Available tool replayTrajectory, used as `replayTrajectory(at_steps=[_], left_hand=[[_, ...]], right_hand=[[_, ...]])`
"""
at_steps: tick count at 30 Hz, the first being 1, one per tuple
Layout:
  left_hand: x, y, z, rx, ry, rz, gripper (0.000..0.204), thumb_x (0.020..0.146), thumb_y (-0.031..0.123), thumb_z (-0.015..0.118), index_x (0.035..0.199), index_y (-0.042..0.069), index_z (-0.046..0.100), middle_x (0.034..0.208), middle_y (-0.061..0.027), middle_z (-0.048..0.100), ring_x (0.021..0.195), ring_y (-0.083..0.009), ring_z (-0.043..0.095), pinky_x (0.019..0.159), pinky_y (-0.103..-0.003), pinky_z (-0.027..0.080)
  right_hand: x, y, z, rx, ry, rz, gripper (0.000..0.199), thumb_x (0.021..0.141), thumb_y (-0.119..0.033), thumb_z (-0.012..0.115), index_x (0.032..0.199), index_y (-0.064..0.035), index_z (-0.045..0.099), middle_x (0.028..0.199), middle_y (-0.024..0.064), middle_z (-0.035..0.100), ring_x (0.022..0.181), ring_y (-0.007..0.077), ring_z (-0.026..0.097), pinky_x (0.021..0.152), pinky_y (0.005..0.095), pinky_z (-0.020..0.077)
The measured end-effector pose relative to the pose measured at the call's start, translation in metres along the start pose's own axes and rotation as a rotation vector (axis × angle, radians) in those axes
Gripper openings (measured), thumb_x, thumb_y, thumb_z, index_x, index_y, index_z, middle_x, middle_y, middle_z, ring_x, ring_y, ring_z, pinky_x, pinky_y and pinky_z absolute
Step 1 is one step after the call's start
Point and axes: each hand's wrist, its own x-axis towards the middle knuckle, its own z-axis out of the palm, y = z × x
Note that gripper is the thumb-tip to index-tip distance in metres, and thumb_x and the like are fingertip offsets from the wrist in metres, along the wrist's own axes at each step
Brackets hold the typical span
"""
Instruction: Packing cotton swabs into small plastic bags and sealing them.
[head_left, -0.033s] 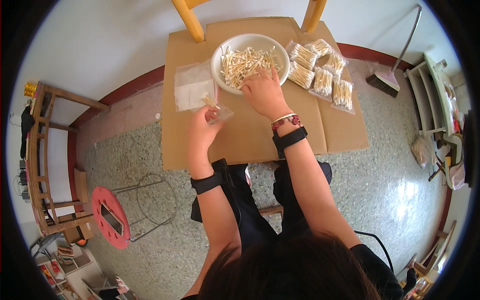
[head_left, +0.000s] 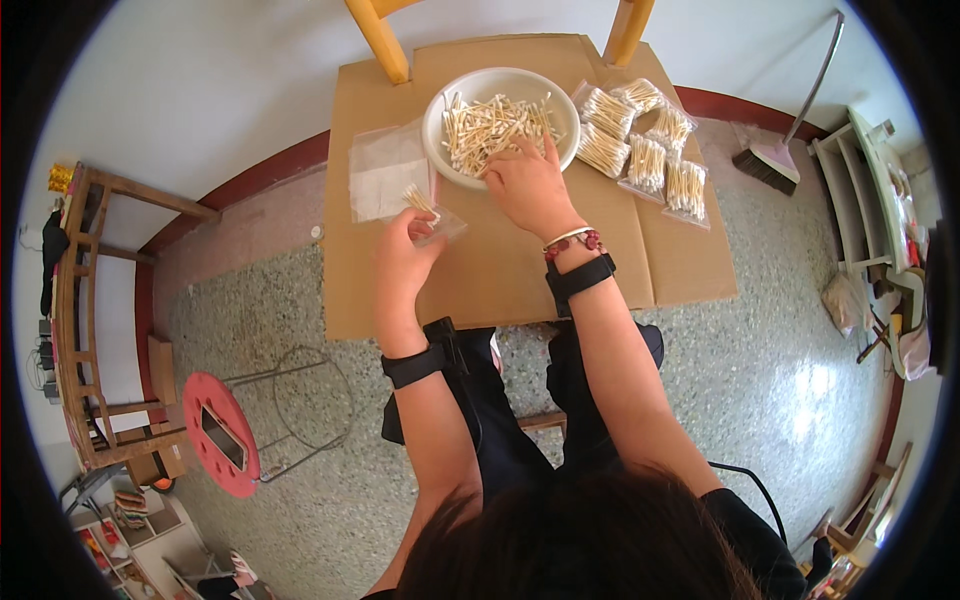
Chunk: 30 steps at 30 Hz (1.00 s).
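Observation:
My left hand is closed on a small clear plastic bag. A small bunch of cotton swabs sticks up from the bag by its fingertips. My right hand reaches over the near right rim of a white round bowl. Its fingers are bent and apart, with the tips down at the loose cotton swabs heaped in the bowl. I see no swab clearly held in that hand. Flat, clear bags lie left of the bowl, near my left hand.
Several filled swab bags lie right of the bowl on the cardboard sheet. Yellow chair parts stand at its far edge. A red stool holding a phone is at left; a broom leans at far right.

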Motion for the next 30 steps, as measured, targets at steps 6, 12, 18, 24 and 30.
replayTrajectory(at_steps=[6,12,18,24,30], left_hand=[[0.005,0.008,-0.005,0.025,0.105,-0.002,0.023,0.078,0.013,0.072,0.098,0.004,0.065,0.089,-0.0065,0.067,0.083,-0.0168,0.062,0.078,-0.032,0.047],[0.01,0.033,0.002,-0.177,0.22,0.159,0.014,0.085,0.009,0.066,0.096,0.001,0.064,0.09,-0.0064,0.067,0.083,-0.0148,0.062,0.077,-0.029,0.048],[0.014,0.062,0.02,-0.457,0.279,0.333,0.014,0.086,0.006,0.067,0.099,0.002,0.063,0.098,-0.0043,0.065,0.083,-0.0108,0.059,0.072,-0.024,0.047],[0.017,0.069,0.03,-0.431,0.374,0.369,0.014,0.086,0.005,0.067,0.099,0.002,0.063,0.098,-0.0036,0.065,0.085,-0.0101,0.059,0.07,-0.023,0.046],[0.022,0.06,0.03,-0.896,0.263,0.223,0.016,0.09,0.012,0.065,0.104,0.005,0.062,0.101,-0.0018,0.063,0.087,-0.0102,0.059,0.072,-0.023,0.047]], right_hand=[[0.006,-0.002,-0.018,0.282,0.227,0.039,0.014,0.085,-0.012,0.057,0.087,-0.0083,0.071,0.096,0.0045,0.069,0.104,0.0236,0.059,0.106,0.0489,0.0306],[0.009,-0.01,-0.034,0.829,0.336,0.134,0.005,0.078,0.001,0.068,0.079,-0.0019,0.065,0.089,0.0074,0.07,0.084,0.017,0.068,0.079,0.0316,0.0528],[0.011,-0.028,-0.032,1.083,0.33,0.06,0.021,0.075,0.005,0.069,0.072,-0.0022,0.05,0.082,0.009,0.07,0.083,0.0174,0.069,0.072,0.0282,0.0522],[0.007,-0.03,-0.039,0.961,0.333,-0.013,0.019,0.075,0.004,0.069,0.073,-0.0019,0.051,0.08,0.0068,0.069,0.082,0.0171,0.069,0.074,0.0287,0.053],[0.011,-0.037,-0.039,1.072,0.414,0.005,0.014,0.079,-0.002,0.071,0.092,-0.0021,0.066,0.09,0.0062,0.069,0.087,0.015,0.067,0.079,0.0268,0.0512]])
